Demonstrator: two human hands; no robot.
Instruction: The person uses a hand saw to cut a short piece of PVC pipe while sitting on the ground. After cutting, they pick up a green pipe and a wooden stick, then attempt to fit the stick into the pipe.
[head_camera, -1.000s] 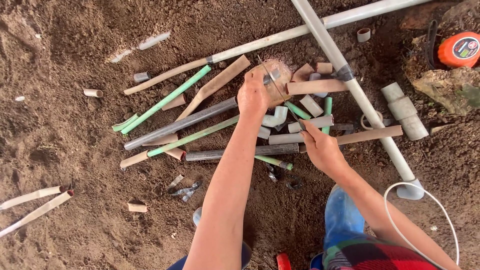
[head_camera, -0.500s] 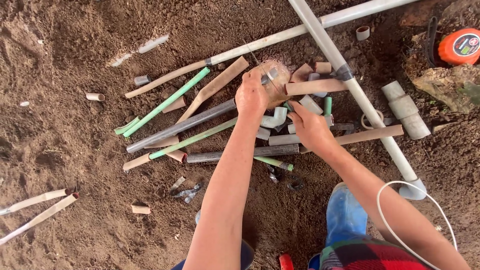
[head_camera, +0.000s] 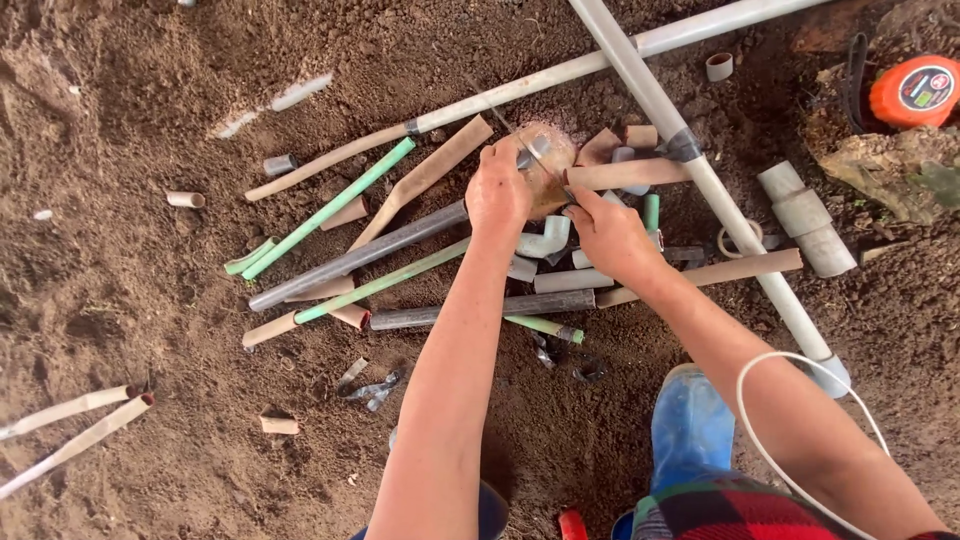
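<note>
At twelve o'clock of the pipe pile (head_camera: 440, 300), the left hand (head_camera: 497, 190) gripped a clear bag (head_camera: 548, 170); contents unclear. Right hand (head_camera: 610, 235) fingers curled at its edge, open soil (head_camera: 120, 280) toward nine.

A heap of pipe offcuts (head_camera: 440, 270) lies on the soil (head_camera: 130, 300) at the middle of the view. The left hand (head_camera: 497, 190) and right hand (head_camera: 610, 235) meet over its 1 o'clock edge, on a bag (head_camera: 548, 165). Two long pipes (head_camera: 640, 90) cross at 1 o'clock. A tape measure (head_camera: 915, 90) sits at 2 o'clock, with a coupling (head_camera: 805, 220) below it. Two sticks (head_camera: 70, 430) lie at 8 o'clock, and a boot (head_camera: 690, 435) stands at 5 o'clock.
</note>
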